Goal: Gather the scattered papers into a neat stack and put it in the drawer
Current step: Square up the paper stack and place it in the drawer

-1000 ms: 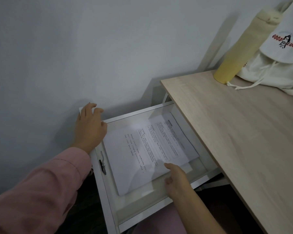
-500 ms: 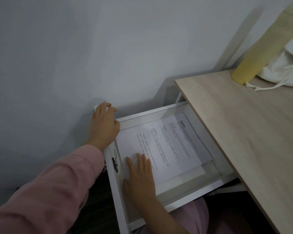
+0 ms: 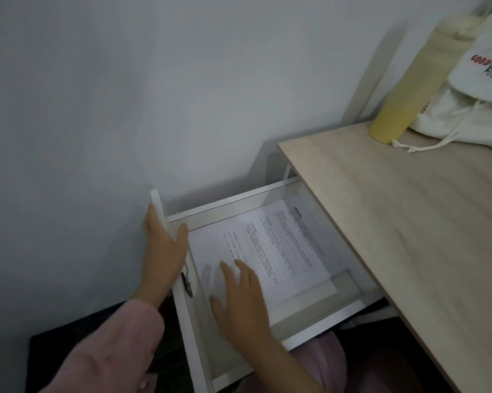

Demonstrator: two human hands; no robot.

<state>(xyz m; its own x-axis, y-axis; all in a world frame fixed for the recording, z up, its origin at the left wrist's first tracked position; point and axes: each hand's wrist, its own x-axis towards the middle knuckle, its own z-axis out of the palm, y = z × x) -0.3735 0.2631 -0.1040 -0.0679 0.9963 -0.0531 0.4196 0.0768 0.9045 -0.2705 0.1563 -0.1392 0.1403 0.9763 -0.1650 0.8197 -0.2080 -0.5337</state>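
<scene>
head view: flat white stack of printed papers (image 3: 279,245) lies in the open white drawer (image 3: 233,201).
red "good" shows on the cream cloth bag (image 3: 466,109); sheet print too small to read. right hand (image 3: 242,299) rests flat, fingers spread, on the stack's near corner; left hand (image 3: 162,251) grips the drawer's front panel.

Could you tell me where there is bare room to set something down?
The light wooden desktop is bare up to the pale yellow bottle and white drawstring bag. In the white drawer only a strip between the printed papers and near wall is free; left hand and right hand crowd the rest.
</scene>
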